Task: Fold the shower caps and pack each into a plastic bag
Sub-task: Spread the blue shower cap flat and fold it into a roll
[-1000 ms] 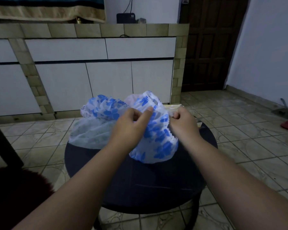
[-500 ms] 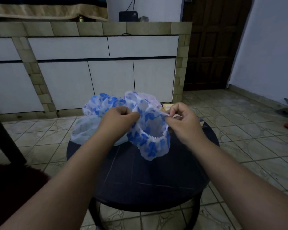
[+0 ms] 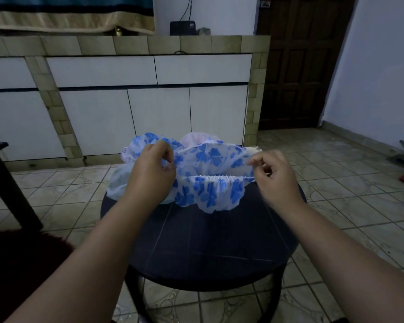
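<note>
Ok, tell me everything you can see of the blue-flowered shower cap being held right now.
The shower cap is thin, translucent white plastic printed with blue flowers, with a white gathered elastic hem. It is stretched sideways into a flattened band, the hem pulled nearly straight, the crown sagging in ruffles below. The left hand pinches one end, the right hand the other. It hangs over the far part of the dark round table, with more caps heaped behind it. Whether it touches the tabletop is unclear.

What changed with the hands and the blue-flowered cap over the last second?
The left hand and right hand moved apart, stretching the blue-flowered shower cap wide so its elastic edge runs taut between them. Both kept their grip on the edge. The other caps still lie heaped behind on the round table.
</note>
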